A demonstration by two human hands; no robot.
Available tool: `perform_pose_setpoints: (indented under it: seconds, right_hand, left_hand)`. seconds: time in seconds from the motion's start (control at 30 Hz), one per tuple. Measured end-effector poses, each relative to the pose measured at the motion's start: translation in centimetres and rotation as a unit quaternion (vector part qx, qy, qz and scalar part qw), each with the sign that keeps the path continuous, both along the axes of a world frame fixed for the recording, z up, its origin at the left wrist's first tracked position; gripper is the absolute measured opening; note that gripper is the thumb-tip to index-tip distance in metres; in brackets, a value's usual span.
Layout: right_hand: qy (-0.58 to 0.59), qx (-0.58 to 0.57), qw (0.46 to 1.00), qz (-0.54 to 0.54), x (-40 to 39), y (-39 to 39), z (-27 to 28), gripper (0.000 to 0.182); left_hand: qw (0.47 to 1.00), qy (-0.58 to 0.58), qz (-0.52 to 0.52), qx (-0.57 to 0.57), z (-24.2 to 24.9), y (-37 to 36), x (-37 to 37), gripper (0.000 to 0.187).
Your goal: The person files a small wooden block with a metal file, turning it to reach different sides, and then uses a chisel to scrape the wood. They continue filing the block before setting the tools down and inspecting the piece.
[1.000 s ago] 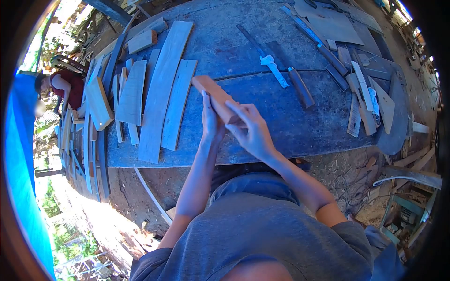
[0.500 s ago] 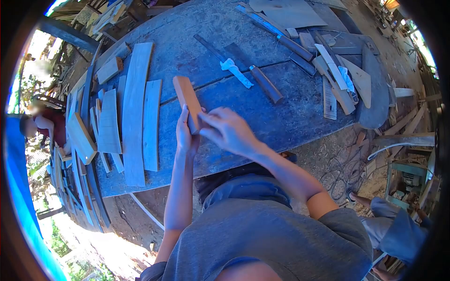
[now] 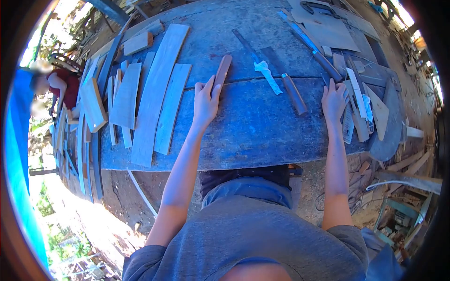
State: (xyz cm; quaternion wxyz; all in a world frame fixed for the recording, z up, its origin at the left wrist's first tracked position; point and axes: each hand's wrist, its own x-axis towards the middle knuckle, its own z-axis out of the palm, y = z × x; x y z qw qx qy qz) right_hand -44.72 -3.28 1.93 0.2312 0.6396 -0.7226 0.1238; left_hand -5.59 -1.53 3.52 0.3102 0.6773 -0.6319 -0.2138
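My left hand [image 3: 206, 104] is closed around a reddish-brown wooden block [image 3: 222, 70], held tilted above the table with its far end pointing away from me. My right hand [image 3: 334, 102] has come down at the right side of the table, fingers bent over a small dark flat piece [image 3: 326, 77]. Most of that piece is hidden under the fingers, so its kind does not show. Just beyond it lies a long blade with a dark handle [image 3: 326, 65]. Between my hands rest a wooden-handled tool [image 3: 294, 94] and a narrow blade wrapped in pale cloth [image 3: 267, 77].
Several planks [image 3: 161, 93] and offcuts cover the left of the blue-stained table [image 3: 262, 136]. Wood pieces and a pale strip [image 3: 357, 93] lie at the right, with thin sheets [image 3: 328, 33] and a clamp behind. A person in red [image 3: 68, 89] is beyond the left edge.
My right hand has let go of the wooden block and moved right to the dark piece. The left hand keeps the block, now turned and further forward. The view has shifted.
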Motion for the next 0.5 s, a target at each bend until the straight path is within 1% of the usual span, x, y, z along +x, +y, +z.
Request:
perform_pose_setpoints:
  seconds: [0.07, 0.1, 0.13, 0.17, 0.2, 0.23, 0.27, 0.3, 0.33, 0.37, 0.4, 0.43, 0.47, 0.5]
  right_hand:
    - [-0.031, -0.024, 0.999, -0.031, -0.5, -0.7, -1.0, 0.034]
    - [-0.034, -0.001, 0.999, -0.043, -0.4, -0.5, -0.6, 0.036]
    - [-0.030, -0.002, 0.999, -0.038, -0.3, -0.3, -0.4, 0.036]
    - [-0.042, 0.023, 0.998, -0.035, -0.1, -0.2, -0.3, 0.038]
    - [-0.053, 0.048, 0.997, -0.032, 0.0, 0.1, -0.1, 0.039]
    - [-0.049, 0.046, 0.997, -0.027, 0.2, 0.6, 0.3, 0.039]
    - [-0.063, 0.031, 0.998, -0.001, 0.6, 1.1, 0.7, 0.041]
    - [-0.078, 0.018, 0.996, 0.026, 1.1, 1.5, 1.1, 0.042]
    - [-0.075, 0.020, 0.996, 0.034, 2.5, 2.0, 2.5, 0.042]
    - [-0.177, 0.000, 0.981, 0.074, 3.9, 2.6, 4.1, 0.042]
    - [-0.279, -0.018, 0.953, 0.114, 5.8, 2.9, 5.7, 0.043]
    - [-0.308, -0.017, 0.942, 0.133, 7.6, 3.0, 6.7, 0.046]
    - [-0.289, -0.013, 0.940, 0.183, 9.4, 2.9, 6.9, 0.047]
    - [-0.267, -0.010, 0.935, 0.234, 11.1, 2.5, 7.2, 0.048]
  left_hand:
    - [0.999, -0.031, 0.012, -0.020, 1.3, 0.4, -0.3, 0.045]
    - [0.999, -0.029, 0.017, -0.022, 0.9, 0.4, 0.1, 0.045]
    - [0.993, -0.088, 0.023, -0.071, 0.4, 0.3, 0.7, 0.045]
    - [0.982, -0.146, 0.030, -0.119, -0.1, 0.4, 1.2, 0.045]
    - [0.982, -0.143, 0.036, -0.119, -0.1, 0.6, 1.5, 0.045]
    - [0.987, -0.077, 0.054, -0.133, -0.2, 1.0, 1.7, 0.047]
    - [0.986, -0.010, 0.074, -0.148, -0.2, 1.3, 1.9, 0.049]
    - [0.985, -0.007, 0.082, -0.149, 0.0, 2.2, 1.9, 0.049]
    - [0.980, -0.065, 0.083, -0.168, 0.3, 3.4, 1.7, 0.050]
    - [0.972, -0.122, 0.083, -0.184, 0.4, 4.2, 1.7, 0.050]
    - [0.972, -0.123, 0.090, -0.181, -0.4, 4.3, 1.9, 0.050]
    - [0.984, -0.078, 0.100, -0.129, -1.8, 4.3, 2.3, 0.048]
    - [0.991, -0.031, 0.108, -0.079, -2.5, 4.0, 2.4, 0.047]
    - [0.988, -0.020, 0.119, -0.098, -1.8, 3.5, 1.7, 0.040]
